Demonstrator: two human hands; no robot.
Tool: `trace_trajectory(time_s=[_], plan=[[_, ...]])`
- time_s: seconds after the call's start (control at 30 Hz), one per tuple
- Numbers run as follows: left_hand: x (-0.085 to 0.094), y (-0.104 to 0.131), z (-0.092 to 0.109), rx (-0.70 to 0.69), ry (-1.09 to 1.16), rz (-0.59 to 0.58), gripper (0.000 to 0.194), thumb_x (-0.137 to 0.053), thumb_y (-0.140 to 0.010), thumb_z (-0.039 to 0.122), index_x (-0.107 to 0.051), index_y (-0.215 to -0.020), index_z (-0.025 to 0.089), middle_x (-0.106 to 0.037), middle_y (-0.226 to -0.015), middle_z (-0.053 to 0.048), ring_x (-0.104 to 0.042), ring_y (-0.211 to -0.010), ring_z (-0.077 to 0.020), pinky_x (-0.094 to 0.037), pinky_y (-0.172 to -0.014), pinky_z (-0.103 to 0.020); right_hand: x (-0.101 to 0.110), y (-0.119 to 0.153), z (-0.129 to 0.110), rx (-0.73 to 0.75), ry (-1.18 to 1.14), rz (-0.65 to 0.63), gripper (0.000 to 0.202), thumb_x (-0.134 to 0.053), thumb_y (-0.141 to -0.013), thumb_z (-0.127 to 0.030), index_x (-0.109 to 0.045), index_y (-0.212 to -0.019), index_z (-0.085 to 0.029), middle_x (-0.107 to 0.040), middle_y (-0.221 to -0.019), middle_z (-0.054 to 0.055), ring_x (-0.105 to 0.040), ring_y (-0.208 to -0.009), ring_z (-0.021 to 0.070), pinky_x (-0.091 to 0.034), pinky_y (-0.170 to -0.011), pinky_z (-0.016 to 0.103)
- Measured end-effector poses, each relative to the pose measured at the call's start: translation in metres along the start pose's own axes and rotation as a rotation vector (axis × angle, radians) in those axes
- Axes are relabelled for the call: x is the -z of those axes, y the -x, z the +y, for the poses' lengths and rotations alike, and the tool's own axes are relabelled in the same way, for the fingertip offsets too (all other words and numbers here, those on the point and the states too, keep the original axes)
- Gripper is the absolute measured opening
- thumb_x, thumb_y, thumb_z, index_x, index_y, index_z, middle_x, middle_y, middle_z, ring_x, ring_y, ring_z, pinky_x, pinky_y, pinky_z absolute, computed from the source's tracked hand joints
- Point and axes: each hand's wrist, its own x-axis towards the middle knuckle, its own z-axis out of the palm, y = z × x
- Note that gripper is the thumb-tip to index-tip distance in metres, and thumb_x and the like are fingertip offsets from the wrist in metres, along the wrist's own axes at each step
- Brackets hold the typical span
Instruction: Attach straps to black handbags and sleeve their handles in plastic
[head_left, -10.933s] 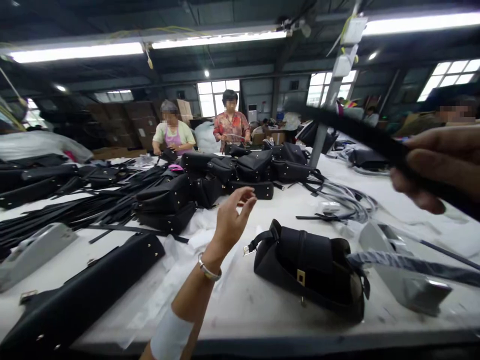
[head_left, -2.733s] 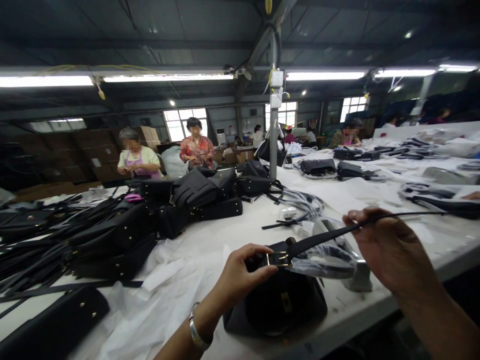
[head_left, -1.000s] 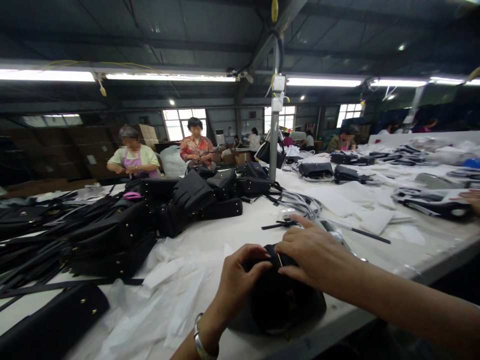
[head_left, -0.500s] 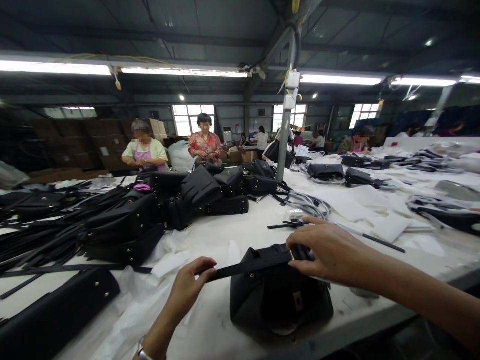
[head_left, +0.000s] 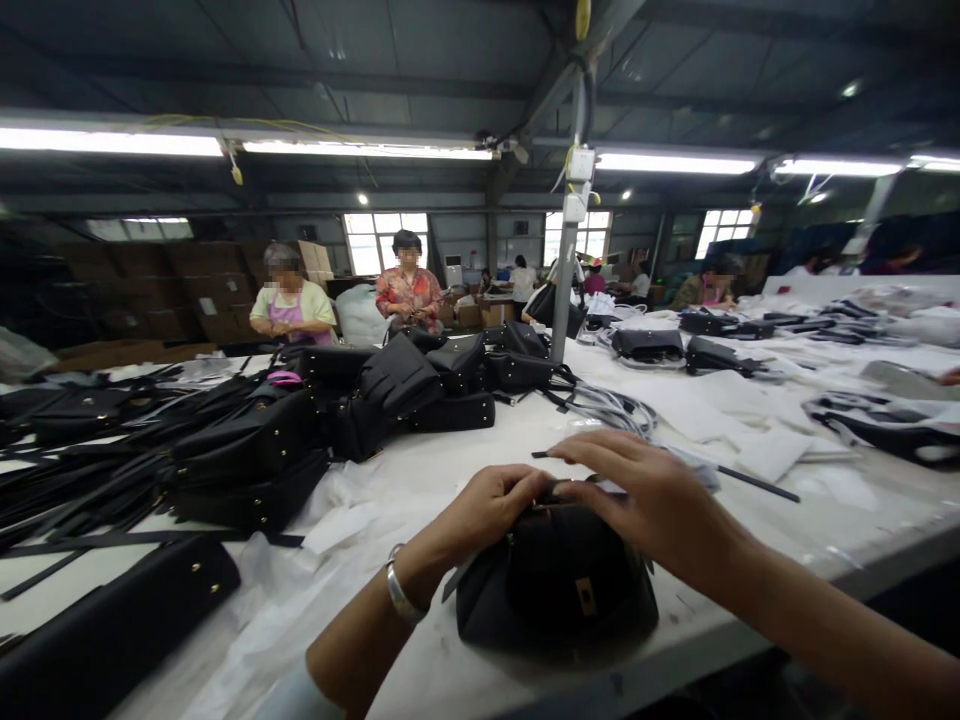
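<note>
A black handbag (head_left: pixel 555 590) with a gold clasp (head_left: pixel 584 596) on its front stands upright near the table's front edge. Both of my hands meet over its top. My left hand (head_left: pixel 495 510), thumb and fingers pressed together, pinches a black strap close to a small metal fitting (head_left: pixel 541 505). From the other side my right hand (head_left: pixel 645 490) grips at the same spot, its thumb near the left fingertips and its fingers reaching over the top. The strap is mostly hidden behind my hands.
Black handbags (head_left: pixel 247 440) are heaped at the left, with straps (head_left: pixel 82 480) beyond. Another black bag (head_left: pixel 120 620) lies front left beside crumpled white wrapping (head_left: pixel 285 610). A metal post (head_left: pixel 564 290) rises behind grey cords (head_left: pixel 607 405). Co-workers (head_left: pixel 409 285) stand across the table.
My left hand has moved right and up from the strap's stretched-out end to the bag's top, beside my right hand. The strap no longer stretches out to the left.
</note>
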Motion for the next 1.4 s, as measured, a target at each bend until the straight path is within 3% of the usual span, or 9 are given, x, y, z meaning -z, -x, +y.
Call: trace_trajectory(time_s=[0.07, 0.17, 0.27, 0.37, 0.63, 0.93, 1.13, 1.27, 1.4], plan=[[0.001, -0.001, -0.004, 0.077, 0.082, 0.027, 0.045, -0.048, -0.095, 0.053, -0.07, -0.092, 0.013, -0.065, -0.081, -0.002, -0.055, -0.074, -0.015, -0.04, -0.066, -0.023, 0.004, 0.028, 0.0, -0.174, -0.058, 0.129, 0.016, -0.056, -0.096, -0.031, -0.069, -0.1, -0.023, -0.075, -0.09, 0.004, -0.07, -0.081, 0.0191, -0.053, -0.076, 0.03], [0.003, 0.003, -0.011, 0.15, 0.153, 0.037, 0.045, -0.056, -0.09, 0.056, -0.065, -0.082, 0.012, -0.056, -0.071, 0.002, -0.046, -0.065, -0.0113, -0.033, -0.059, -0.021, -0.005, 0.065, 0.006, -0.535, -0.306, -0.028, 0.041, -0.046, -0.098, -0.049, -0.069, -0.078, -0.021, -0.065, -0.056, -0.001, -0.062, -0.045, 0.0142, -0.049, -0.05, 0.026], [0.002, 0.003, -0.013, 0.167, 0.138, 0.033, 0.046, -0.057, -0.089, 0.057, -0.061, -0.077, 0.013, -0.05, -0.067, 0.004, -0.042, -0.063, -0.0105, -0.03, -0.057, -0.021, -0.027, 0.079, 0.014, -0.763, -0.653, -0.125, 0.055, -0.045, -0.093, -0.064, -0.074, -0.094, -0.018, -0.077, -0.085, 0.008, -0.074, -0.073, 0.0224, -0.059, -0.072, 0.032], [-0.003, 0.003, -0.012, 0.134, 0.043, 0.056, 0.044, -0.056, -0.09, 0.055, -0.062, -0.076, 0.013, -0.051, -0.067, 0.003, -0.043, -0.063, -0.0111, -0.031, -0.058, -0.021, -0.047, 0.068, 0.013, -0.863, -1.006, 0.04, 0.052, -0.054, -0.089, -0.064, -0.074, -0.108, -0.019, -0.074, -0.115, 0.011, -0.07, -0.104, 0.0272, -0.051, -0.1, 0.04], [-0.003, 0.017, -0.006, 0.024, -0.103, 0.027, 0.031, -0.061, -0.09, 0.043, -0.071, -0.095, 0.014, -0.067, -0.086, -0.003, -0.058, -0.081, -0.0177, -0.043, -0.073, -0.024, -0.055, 0.04, -0.01, -1.007, -1.555, 0.429, 0.034, -0.07, -0.084, -0.048, -0.078, -0.096, -0.017, -0.078, -0.101, 0.01, -0.069, -0.107, 0.0303, -0.045, -0.107, 0.046], [-0.019, 0.017, -0.005, 0.033, -0.174, 0.202, 0.018, -0.064, -0.087, 0.03, -0.076, -0.093, 0.018, -0.075, -0.091, -0.005, -0.065, -0.087, -0.0213, -0.046, -0.078, -0.027, -0.06, 0.047, -0.019, -1.039, -1.392, 0.363, 0.042, -0.068, -0.083, -0.056, -0.078, -0.102, -0.02, -0.077, -0.107, 0.01, -0.068, -0.106, 0.0287, -0.05, -0.101, 0.044], [-0.024, 0.015, -0.01, 0.016, -0.088, 0.267, 0.019, -0.068, -0.086, 0.032, -0.077, -0.095, 0.018, -0.076, -0.093, -0.005, -0.067, -0.088, -0.0221, -0.049, -0.081, -0.028, -0.075, 0.052, -0.026, -1.015, -1.149, 0.171, 0.049, -0.065, -0.083, -0.06, -0.077, -0.109, -0.02, -0.077, -0.104, 0.008, -0.069, -0.102, 0.0323, -0.05, -0.099, 0.049], [-0.023, 0.012, -0.014, 0.0, 0.003, 0.283, 0.023, -0.069, -0.086, 0.036, -0.076, -0.098, 0.018, -0.076, -0.095, -0.005, -0.067, -0.089, -0.022, -0.05, -0.08, -0.028, -0.08, 0.05, -0.026, -0.917, -1.048, 0.265, 0.049, -0.069, -0.082, -0.054, -0.071, -0.12, -0.023, -0.071, -0.123, 0.007, -0.062, -0.118, 0.0305, -0.044, -0.107, 0.045], [-0.022, 0.011, -0.019, 0.018, 0.033, 0.293, 0.024, -0.069, -0.086, 0.038, -0.075, -0.096, 0.018, -0.076, -0.092, -0.004, -0.067, -0.085, -0.0213, -0.05, -0.076, -0.027, -0.075, 0.045, -0.014, -0.919, -0.992, 0.418, 0.047, -0.067, -0.083, -0.055, -0.068, -0.116, -0.021, -0.071, -0.118, 0.009, -0.068, -0.102, 0.0276, -0.057, -0.087, 0.039]])
